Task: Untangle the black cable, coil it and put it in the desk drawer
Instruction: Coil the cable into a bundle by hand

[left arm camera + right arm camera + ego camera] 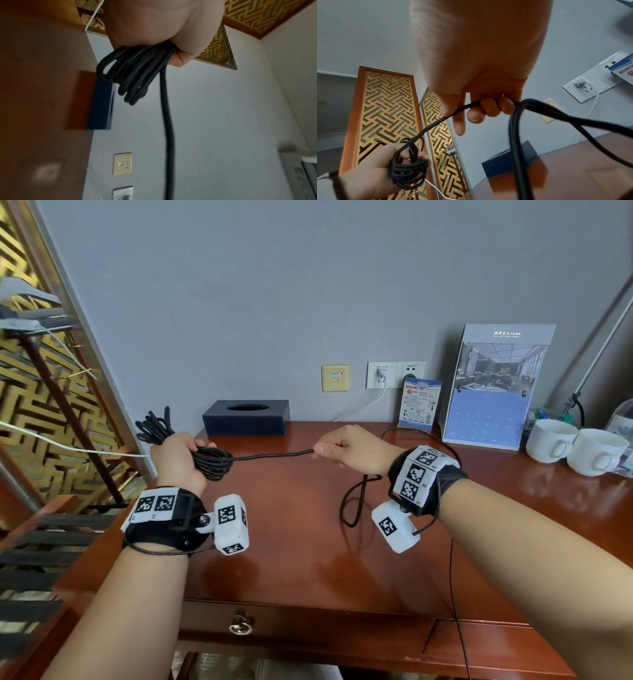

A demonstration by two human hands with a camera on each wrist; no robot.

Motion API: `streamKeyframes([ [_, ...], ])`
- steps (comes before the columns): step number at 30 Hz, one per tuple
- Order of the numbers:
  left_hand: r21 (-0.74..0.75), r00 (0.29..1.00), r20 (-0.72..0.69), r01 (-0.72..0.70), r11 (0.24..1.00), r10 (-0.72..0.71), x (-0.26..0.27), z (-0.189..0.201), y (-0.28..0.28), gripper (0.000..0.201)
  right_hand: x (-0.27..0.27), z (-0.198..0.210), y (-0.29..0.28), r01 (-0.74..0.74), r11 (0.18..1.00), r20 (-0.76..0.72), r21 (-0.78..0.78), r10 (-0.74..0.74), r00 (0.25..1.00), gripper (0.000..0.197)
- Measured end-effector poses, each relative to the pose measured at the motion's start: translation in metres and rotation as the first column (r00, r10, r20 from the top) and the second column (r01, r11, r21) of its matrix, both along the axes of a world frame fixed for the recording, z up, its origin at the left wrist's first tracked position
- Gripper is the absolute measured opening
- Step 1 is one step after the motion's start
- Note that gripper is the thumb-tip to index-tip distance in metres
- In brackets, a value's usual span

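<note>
The black cable [270,455] is mostly wound into a bundle [209,462] that my left hand [178,455] grips above the desk's left end; loops stick out past the fist. The same bundle [135,75] hangs below the palm in the left wrist view and shows as a coil [409,171] in the right wrist view. A taut stretch runs right to my right hand [346,450], whose fingers [488,106] curl round the cable [436,121]. The loose tail [356,501] droops onto the desk below that hand. The desk drawer [308,625] with its ring pull is closed.
On the red-brown desk [301,542] a dark tissue box [246,417] stands at the back, with a small card [419,402] and a calendar stand [493,388] to its right. Two white cups [579,448] sit far right. A white cord [363,405] runs to the wall socket.
</note>
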State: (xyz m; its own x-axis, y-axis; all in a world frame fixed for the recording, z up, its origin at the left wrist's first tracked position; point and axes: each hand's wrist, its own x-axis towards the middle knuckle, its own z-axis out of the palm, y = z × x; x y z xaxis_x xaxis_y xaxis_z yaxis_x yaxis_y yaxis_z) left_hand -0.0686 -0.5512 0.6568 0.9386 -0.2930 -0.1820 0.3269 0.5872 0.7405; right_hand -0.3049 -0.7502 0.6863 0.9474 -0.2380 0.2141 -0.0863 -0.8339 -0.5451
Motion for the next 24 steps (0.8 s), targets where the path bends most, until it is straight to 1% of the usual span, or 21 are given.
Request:
streamKeyframes([
  [1, 0.037, 0.999, 0.017, 0.028, 0.999, -0.028, 0.000, -0.002, 0.000, 0.053, 0.000, -0.001, 0.000, -0.019, 1.000, 0.008, 0.009, 0.019, 1.000, 0.028],
  [2, 0.059, 0.997, 0.038, 0.063, 0.996, -0.065, -0.003, -0.002, -0.001, 0.058, 0.001, -0.001, 0.001, -0.034, 0.999, 0.011, 0.013, 0.034, 0.999, 0.027],
  [3, 0.076, 0.993, 0.061, 0.095, 0.993, -0.100, -0.006, -0.003, -0.003, 0.058, 0.003, -0.001, 0.002, -0.042, 0.999, 0.011, 0.019, 0.042, 0.999, 0.022],
  [6, 0.142, 0.970, 0.136, 0.184, 0.973, -0.203, -0.021, -0.004, -0.008, 0.051, 0.006, 0.002, 0.005, -0.072, 0.997, 0.015, 0.015, 0.072, 0.997, 0.021],
  [9, 0.197, 0.934, 0.237, 0.223, 0.955, -0.267, -0.036, -0.003, -0.012, 0.035, 0.007, 0.005, 0.009, -0.112, 0.994, 0.005, -0.004, 0.112, 0.994, 0.017],
  [11, 0.186, 0.919, 0.269, 0.244, 0.952, -0.288, -0.045, -0.001, -0.014, 0.030, 0.006, 0.008, 0.010, -0.130, 0.992, -0.002, -0.012, 0.129, 0.992, 0.018],
  [13, 0.163, 0.904, 0.282, 0.286, 0.944, -0.322, -0.050, -0.002, -0.017, 0.037, 0.006, 0.008, 0.012, -0.136, 0.990, -0.010, -0.039, 0.136, 0.991, 0.018],
  [15, 0.129, 0.884, 0.277, 0.354, 0.926, -0.376, -0.054, -0.003, -0.018, 0.046, 0.007, 0.010, 0.013, -0.112, 0.991, -0.001, -0.077, 0.112, 0.994, 0.017],
  [17, 0.090, 0.853, 0.259, 0.446, 0.891, -0.453, -0.061, -0.003, -0.020, 0.054, 0.009, 0.012, 0.013, -0.055, 0.992, 0.035, -0.112, 0.060, 0.998, 0.023],
  [19, 0.069, 0.806, 0.255, 0.535, 0.842, -0.533, -0.070, -0.002, -0.024, 0.057, 0.011, 0.014, 0.013, 0.002, 0.985, 0.061, -0.170, 0.008, 0.998, 0.025],
  [21, 0.068, 0.746, 0.275, 0.615, 0.786, -0.607, -0.079, -0.001, -0.027, 0.058, 0.013, 0.015, 0.016, 0.027, 0.970, 0.076, -0.240, -0.009, 0.997, 0.028],
  [24, 0.078, 0.642, 0.282, 0.725, 0.684, -0.713, -0.091, 0.000, -0.031, 0.057, 0.016, 0.015, 0.021, 0.058, 0.933, 0.122, -0.355, -0.015, 0.992, 0.037],
])
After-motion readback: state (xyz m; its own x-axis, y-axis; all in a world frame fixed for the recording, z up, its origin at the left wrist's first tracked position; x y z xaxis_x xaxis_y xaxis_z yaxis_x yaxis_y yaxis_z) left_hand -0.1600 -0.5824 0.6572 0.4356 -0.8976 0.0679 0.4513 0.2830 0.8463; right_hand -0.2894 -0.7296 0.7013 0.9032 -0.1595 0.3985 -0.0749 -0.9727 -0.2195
